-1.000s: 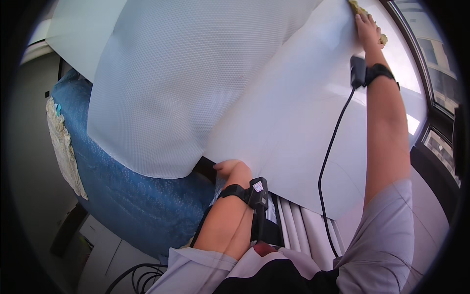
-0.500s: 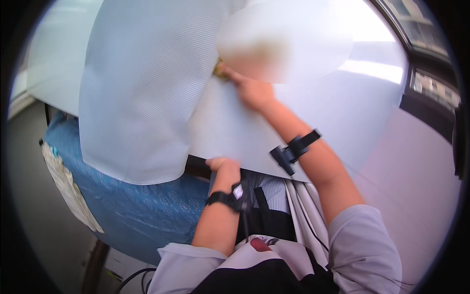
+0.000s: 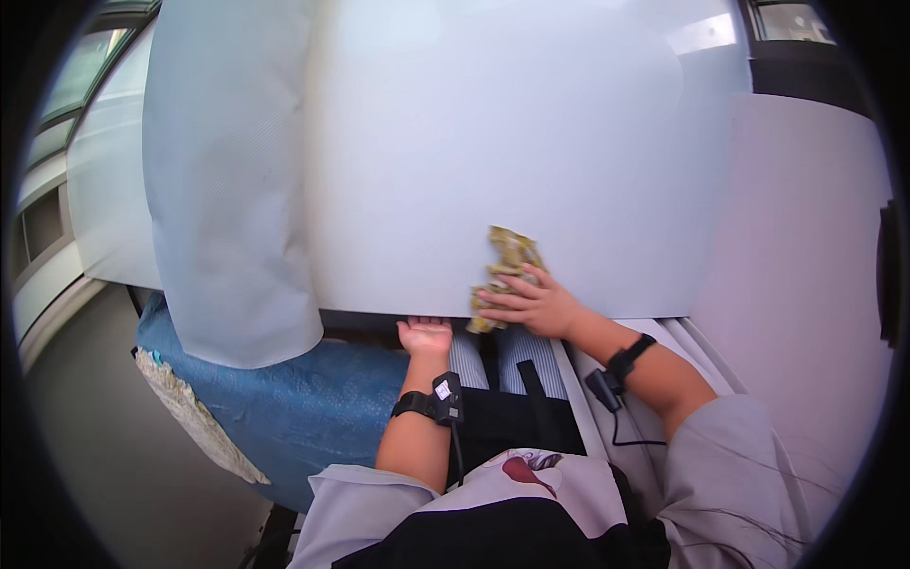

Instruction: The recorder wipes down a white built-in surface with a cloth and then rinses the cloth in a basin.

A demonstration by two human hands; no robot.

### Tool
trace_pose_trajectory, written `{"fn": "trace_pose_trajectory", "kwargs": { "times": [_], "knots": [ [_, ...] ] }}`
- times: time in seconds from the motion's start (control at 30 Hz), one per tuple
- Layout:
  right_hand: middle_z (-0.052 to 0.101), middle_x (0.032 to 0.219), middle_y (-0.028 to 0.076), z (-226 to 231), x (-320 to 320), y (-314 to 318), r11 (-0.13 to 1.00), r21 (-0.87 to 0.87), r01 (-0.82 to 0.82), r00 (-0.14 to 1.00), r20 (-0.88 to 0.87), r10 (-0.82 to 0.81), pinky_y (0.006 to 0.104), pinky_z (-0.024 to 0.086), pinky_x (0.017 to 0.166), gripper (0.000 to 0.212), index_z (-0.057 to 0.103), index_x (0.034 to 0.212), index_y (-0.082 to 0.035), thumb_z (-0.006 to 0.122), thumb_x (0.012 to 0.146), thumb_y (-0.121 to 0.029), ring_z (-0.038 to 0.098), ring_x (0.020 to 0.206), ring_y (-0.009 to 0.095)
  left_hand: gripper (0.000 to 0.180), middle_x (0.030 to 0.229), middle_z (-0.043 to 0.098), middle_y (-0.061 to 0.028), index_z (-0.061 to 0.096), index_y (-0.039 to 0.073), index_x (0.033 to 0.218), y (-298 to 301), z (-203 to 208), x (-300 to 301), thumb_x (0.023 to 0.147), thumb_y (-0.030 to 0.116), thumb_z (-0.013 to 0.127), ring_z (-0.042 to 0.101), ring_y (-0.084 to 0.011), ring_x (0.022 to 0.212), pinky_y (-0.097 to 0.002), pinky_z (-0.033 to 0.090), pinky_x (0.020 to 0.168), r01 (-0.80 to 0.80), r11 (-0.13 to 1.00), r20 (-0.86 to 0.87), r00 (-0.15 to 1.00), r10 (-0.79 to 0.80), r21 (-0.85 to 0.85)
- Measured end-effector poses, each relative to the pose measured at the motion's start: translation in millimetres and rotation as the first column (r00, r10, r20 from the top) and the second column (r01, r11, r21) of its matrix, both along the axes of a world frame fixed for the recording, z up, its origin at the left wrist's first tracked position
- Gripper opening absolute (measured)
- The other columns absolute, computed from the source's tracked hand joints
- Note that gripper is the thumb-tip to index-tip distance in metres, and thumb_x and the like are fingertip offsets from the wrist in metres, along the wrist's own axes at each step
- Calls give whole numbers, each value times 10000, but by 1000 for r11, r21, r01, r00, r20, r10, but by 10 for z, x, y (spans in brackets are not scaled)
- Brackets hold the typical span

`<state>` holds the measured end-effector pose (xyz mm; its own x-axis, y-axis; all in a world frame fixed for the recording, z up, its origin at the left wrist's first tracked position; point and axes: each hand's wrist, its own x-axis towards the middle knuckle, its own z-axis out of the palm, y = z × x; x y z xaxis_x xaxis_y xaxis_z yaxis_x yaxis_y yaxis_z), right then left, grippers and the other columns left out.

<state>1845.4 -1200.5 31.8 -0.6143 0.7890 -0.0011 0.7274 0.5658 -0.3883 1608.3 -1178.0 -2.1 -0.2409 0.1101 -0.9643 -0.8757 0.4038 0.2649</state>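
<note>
Cloth pressed on white panel, near its lower edge

Blue padded cover [image 3: 284, 417] lies at far left beneath a pale woven sheet [image 3: 227, 190] draped over the white panel [image 3: 493, 142]. Left hand [image 3: 427, 337] grips the panel's lower edge from below, fingers curled together. Crumpled yellow-green cloth [image 3: 502, 270] rests on the panel near that edge. Right hand [image 3: 531, 303] presses it flat, fingers slightly spread over the cloth.

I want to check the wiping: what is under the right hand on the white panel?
Under the right hand lies a crumpled yellowish cloth, pressed on the white panel near its lower edge. The part of the cloth beneath the palm is covered.
</note>
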Motion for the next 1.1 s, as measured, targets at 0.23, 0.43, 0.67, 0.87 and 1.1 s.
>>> {"fn": "trace_pose_trajectory", "kwargs": {
  "times": [0.23, 0.43, 0.67, 0.87, 1.1],
  "knots": [
    [416, 1410, -139, 64, 1006, 496, 991, -34, 127, 988, 90, -123, 563, 94, 1120, 622, 495, 1276, -430, 665, 708, -244, 352, 1324, 178, 482, 1358, 490, -65, 507, 71, 1271, 22, -396, 430, 921, 278, 250, 469, -227, 1221, -352, 392, 1000, 89, 974, -47, 994, -101, -209],
    [333, 1472, -82, -311, 1314, 2804, 785, 295, 545, 758, 229, -611, 602, 153, 1080, 522, 399, 1348, -436, 531, 865, -288, 267, 1372, 222, 352, 1328, 531, 15, 588, 168, 1226, 358, -174, 707, 915, 229, 434, 498, -163, 1222, -319, 427, 951, 190, -980, 517, -835, -188, -50],
    [300, 1496, -61, -205, 651, 3670, 638, 310, 705, 623, 159, -766, 654, 151, 1046, 501, 403, 1362, -396, 428, 900, -205, 236, 1381, 295, 349, 1303, 553, 35, 597, 232, 1227, 593, 193, 567, 911, 287, 461, 501, -100, 1212, -268, 412, 940, 164, -985, 551, -827, -111, 48],
    [346, 1471, -64, -239, -322, 1334, 999, 47, 14, 996, -91, -9, 573, 88, 1081, 526, 473, 1319, -381, 426, 832, -189, 240, 1384, 272, 321, 1261, 579, 45, 610, 182, 1185, 553, -9, 522, 915, 217, 441, 538, -85, 1147, -263, 436, 916, 244, -970, 646, -744, -170, 25],
    [335, 1474, -94, -151, 364, 149, 955, -153, -255, 966, -92, 243, 520, 52, 1134, 577, 449, 1333, -375, 494, 797, -166, 240, 1396, 187, 314, 1191, 621, 8, 599, 174, 1189, 373, -323, 398, 921, 231, 446, 563, -120, 1103, -278, 458, 889, 594, -672, 672, -278, -687, -442]
  ]
}}
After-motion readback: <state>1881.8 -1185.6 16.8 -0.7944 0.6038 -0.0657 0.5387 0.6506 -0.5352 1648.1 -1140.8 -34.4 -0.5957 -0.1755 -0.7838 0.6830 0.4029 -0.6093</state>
